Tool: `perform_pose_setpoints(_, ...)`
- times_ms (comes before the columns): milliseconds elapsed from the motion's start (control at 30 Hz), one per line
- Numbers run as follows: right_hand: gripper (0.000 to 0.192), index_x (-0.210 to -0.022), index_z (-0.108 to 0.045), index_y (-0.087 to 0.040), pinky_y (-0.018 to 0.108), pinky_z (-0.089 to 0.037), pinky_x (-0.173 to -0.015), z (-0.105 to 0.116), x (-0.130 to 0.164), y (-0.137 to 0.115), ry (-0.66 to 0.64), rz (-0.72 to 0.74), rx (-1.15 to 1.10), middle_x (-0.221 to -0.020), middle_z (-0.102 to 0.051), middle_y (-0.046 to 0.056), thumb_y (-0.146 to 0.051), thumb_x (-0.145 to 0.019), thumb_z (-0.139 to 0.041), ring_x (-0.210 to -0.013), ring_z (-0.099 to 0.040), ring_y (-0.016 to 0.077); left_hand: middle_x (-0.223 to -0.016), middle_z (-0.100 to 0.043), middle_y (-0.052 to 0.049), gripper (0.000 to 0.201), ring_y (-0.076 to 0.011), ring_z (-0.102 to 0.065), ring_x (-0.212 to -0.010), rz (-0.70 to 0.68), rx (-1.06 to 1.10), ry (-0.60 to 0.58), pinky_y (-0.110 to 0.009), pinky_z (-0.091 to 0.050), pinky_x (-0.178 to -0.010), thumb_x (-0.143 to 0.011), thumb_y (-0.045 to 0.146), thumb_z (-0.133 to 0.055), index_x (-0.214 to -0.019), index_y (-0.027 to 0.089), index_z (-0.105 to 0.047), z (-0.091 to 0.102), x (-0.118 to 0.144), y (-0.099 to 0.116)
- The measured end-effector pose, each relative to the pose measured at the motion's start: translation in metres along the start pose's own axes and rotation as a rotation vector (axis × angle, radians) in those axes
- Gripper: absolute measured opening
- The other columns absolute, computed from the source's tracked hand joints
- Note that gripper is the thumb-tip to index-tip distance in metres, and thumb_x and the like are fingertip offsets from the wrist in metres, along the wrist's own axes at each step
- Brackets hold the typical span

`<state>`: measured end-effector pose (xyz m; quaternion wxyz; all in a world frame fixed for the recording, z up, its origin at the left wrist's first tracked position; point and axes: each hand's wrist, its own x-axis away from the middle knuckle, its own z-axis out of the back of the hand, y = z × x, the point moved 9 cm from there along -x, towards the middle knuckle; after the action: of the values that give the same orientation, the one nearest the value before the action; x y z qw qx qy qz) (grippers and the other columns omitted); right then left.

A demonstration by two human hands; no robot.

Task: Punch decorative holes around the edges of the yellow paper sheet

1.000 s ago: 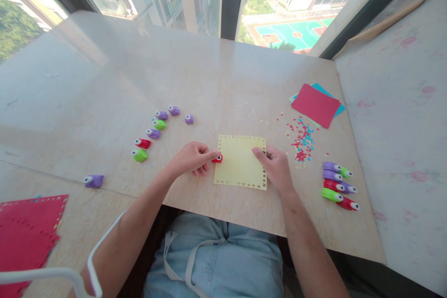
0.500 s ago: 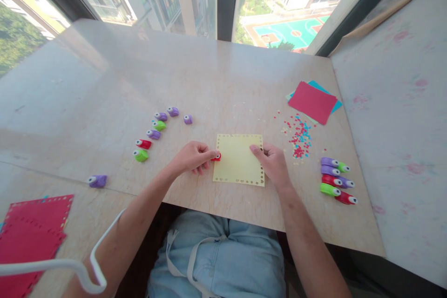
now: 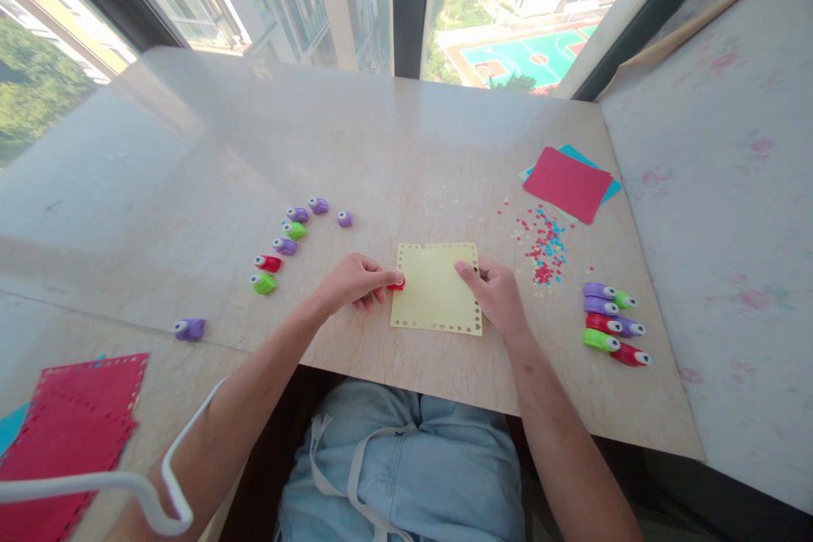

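Note:
A pale yellow paper square with punched shapes along its edges lies on the marble table in front of me. My left hand grips a small red craft punch set on the sheet's left edge. My right hand pinches the sheet's right edge and holds it flat.
An arc of purple, green and red punches lies to the left, one purple punch apart from it. Several more punches sit at the right, near paper confetti and red and blue sheets. Punched red paper lies at the lower left.
My hands, the punch and the yellow sheet keep their places. Only my head view has shifted slightly, so everything sits a little higher and to the right.

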<state>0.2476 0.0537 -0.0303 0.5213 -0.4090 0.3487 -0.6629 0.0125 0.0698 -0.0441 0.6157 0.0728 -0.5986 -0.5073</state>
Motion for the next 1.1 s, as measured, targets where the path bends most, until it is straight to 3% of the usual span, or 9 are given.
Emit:
perform_pose_setpoints(200,0.046,-0.073,-0.064,-0.015,0.023,-0.033,-0.048,-0.0013,-0.0008,0.0001,0.004,0.014,-0.007,-0.061,-0.054,0.000,-0.059,-0.081,-0.057,-0.054,-0.046,0.0131,-0.056,-0.066,-0.005,0.041,-0.0077,-0.047,-0.034,-0.068,0.012,0.048,-0.019,-0.026,-0.033,-0.072,0.051,-0.070,-0.055,0.015,-0.062,0.0023,-0.0004,0.0012)
perform_pose_setpoints(500,0.044,-0.063,-0.054,-0.017,0.023,-0.027,-0.047,0.0013,-0.0012,-0.0019,0.029,0.050,0.037,-0.056,-0.043,-0.003,-0.057,-0.081,-0.056,-0.053,-0.038,0.0111,-0.059,-0.067,-0.005,0.040,-0.0102,-0.053,-0.039,-0.064,0.012,0.059,-0.019,-0.036,-0.036,-0.073,0.052,-0.071,-0.058,0.015,-0.064,0.0019,-0.0020,-0.0035)
perform_pose_setpoints(767,0.044,-0.062,-0.053,-0.018,0.023,-0.027,-0.048,0.0020,-0.0017,0.0000,0.045,0.068,0.061,-0.055,-0.043,-0.003,-0.058,-0.081,-0.055,-0.053,-0.038,0.0115,-0.060,-0.068,-0.006,0.039,-0.0125,-0.061,-0.046,-0.004,0.076,0.036,-0.022,-0.049,-0.044,-0.071,0.050,-0.075,-0.059,0.015,-0.063,0.0015,-0.0022,-0.0068)
perform_pose_setpoints(1100,0.041,-0.066,-0.058,-0.016,0.024,-0.029,-0.049,0.0030,-0.0014,-0.0011,0.041,0.107,0.020,-0.058,-0.047,-0.002,-0.054,-0.081,-0.055,-0.054,-0.040,0.0119,-0.064,-0.068,-0.006,0.044,-0.0101,-0.058,-0.049,-0.043,0.089,-0.005,-0.019,-0.046,-0.046,-0.066,0.056,-0.076,-0.064,0.014,-0.064,0.0057,-0.0020,-0.0041)
